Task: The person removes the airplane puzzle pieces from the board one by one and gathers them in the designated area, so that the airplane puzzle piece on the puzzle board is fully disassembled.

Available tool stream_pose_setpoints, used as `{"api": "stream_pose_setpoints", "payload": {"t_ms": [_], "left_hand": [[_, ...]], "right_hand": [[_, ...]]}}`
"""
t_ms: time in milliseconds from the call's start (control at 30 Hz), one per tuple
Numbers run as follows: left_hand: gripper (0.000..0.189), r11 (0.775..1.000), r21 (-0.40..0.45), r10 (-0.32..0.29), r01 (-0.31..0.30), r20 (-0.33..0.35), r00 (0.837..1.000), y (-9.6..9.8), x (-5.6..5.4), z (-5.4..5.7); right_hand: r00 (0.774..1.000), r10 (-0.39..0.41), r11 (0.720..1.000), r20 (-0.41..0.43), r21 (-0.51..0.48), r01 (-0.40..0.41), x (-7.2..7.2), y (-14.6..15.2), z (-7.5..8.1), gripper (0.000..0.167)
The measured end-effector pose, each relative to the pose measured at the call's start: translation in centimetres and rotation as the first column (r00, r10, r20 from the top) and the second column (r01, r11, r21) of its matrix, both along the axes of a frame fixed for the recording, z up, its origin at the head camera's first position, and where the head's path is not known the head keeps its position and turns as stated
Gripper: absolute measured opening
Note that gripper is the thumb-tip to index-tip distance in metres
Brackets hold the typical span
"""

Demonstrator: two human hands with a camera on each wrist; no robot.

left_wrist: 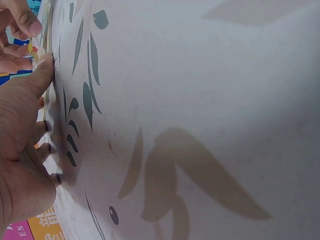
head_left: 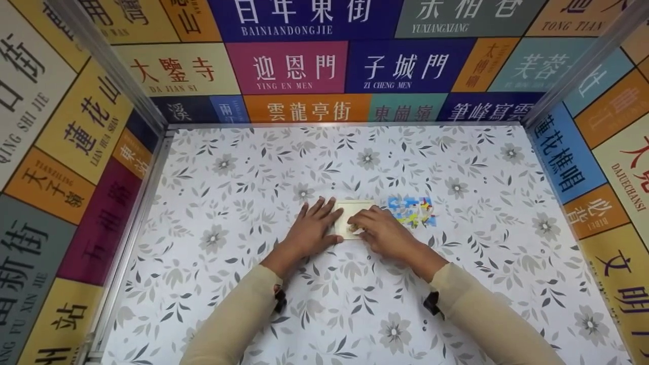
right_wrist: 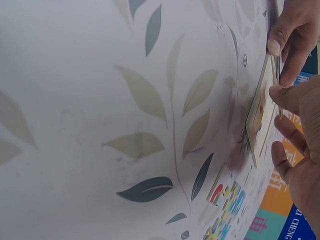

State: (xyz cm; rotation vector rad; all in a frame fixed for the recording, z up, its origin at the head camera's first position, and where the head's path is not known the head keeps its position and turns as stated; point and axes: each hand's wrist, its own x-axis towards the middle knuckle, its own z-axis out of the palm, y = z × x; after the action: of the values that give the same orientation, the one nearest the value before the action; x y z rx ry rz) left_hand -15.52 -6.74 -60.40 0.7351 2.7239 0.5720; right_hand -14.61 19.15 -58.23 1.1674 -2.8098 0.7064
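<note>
A pale, shallow puzzle tray (head_left: 350, 205) lies flat in the middle of the table. My left hand (head_left: 315, 228) rests along its left side with the fingers spread; in the left wrist view the left thumb (left_wrist: 44, 70) presses on the tray's near edge. Over the tray my right hand (head_left: 388, 230) pinches a small jigsaw piece (right_wrist: 281, 114) between thumb and fingertips. A small coloured patch (right_wrist: 260, 117) shows on the tray under that hand. Several blue and yellow jigsaw pieces (head_left: 411, 210) lie close together on the cloth, just right of the right hand.
A white cloth (head_left: 243, 167) with grey flowers and leaves covers the table. Panels of coloured blocks with Chinese lettering (head_left: 294, 66) stand at the back and on both sides. A metal rail (head_left: 127, 228) runs along the left edge.
</note>
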Motion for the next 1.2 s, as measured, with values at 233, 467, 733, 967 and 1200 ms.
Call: {"api": "stream_pose_setpoints", "payload": {"t_ms": [233,467,733,967,1200], "left_hand": [[0.077,1.0,0.009,-0.005,0.005,-0.008,1.0,-0.1,0.0,0.0],[0.077,1.0,0.002,-0.009,0.009,-0.006,1.0,-0.1,0.0,0.0],[0.078,1.0,-0.011,-0.005,0.005,0.002,1.0,0.0,0.0,-0.1],[0.079,1.0,-0.009,-0.004,0.004,0.012,1.0,0.0,-0.1,-0.2],[0.077,1.0,0.017,-0.014,0.014,0.012,1.0,-0.3,0.0,-0.1]], "right_hand": [[0.999,0.002,1.0,-0.051,-0.031,-0.004,0.2,0.9,-0.1,0.04],[0.999,-0.024,0.997,-0.036,-0.069,0.021,0.6,2.4,0.0,0.04],[0.998,-0.057,0.997,-0.017,-0.059,0.056,1.2,4.0,0.1,0.042],[0.998,-0.065,0.995,-0.011,-0.073,0.064,1.7,5.7,0.0,0.042],[0.995,-0.103,0.989,-0.009,-0.108,0.101,2.0,7.8,0.0,0.046]]}}
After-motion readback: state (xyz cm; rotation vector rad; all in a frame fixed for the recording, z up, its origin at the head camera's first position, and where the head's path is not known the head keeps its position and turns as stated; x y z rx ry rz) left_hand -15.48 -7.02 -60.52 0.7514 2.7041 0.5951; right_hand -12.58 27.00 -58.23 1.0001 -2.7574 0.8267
